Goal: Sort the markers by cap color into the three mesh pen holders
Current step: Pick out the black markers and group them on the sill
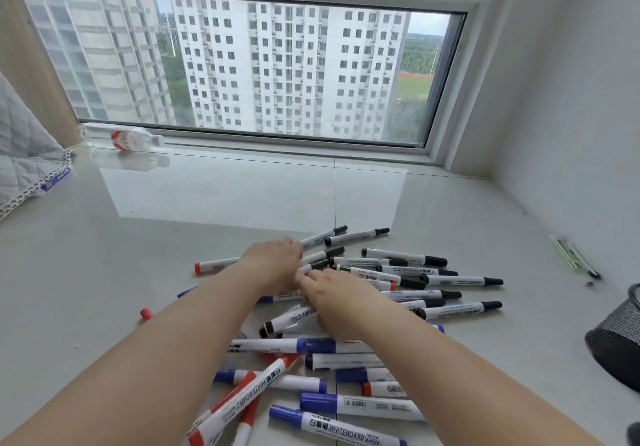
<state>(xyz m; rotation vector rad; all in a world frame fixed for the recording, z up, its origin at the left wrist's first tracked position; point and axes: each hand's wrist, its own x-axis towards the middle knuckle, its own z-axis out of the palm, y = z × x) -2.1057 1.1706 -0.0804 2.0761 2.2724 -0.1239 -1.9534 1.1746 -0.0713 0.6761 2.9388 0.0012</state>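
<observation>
- Markers (346,307) lie in a loose heap on the pale glossy table (207,203), crossing one another at many angles, with black caps mostly at the far right, blue and red caps mostly near the person.
- Mesh pen holder (620,334), dark and on its side at the right edge, is the only one in view; it stands well apart from the heap and looks light, likely to roll if nudged.
- Left hand (273,265) rests palm down over the far part of the heap, fingers curled onto thin black-capped markers; whether the grip has closed on one I cannot tell.
- Right hand (332,296) lies just beside the left, fingertips touching the barrels; its grip is hidden too.
- Blue-capped marker (360,405) near the person shows the type: a stiff, smooth plastic barrel, probably light and slippery, apt to roll on this table.
- Best hold, in my judgement, is mid-barrel between thumb and fingers, not the cap, which might pull off.
- Stray red cap end (146,314) lies left of the heap, partly hidden by the forearm.
</observation>
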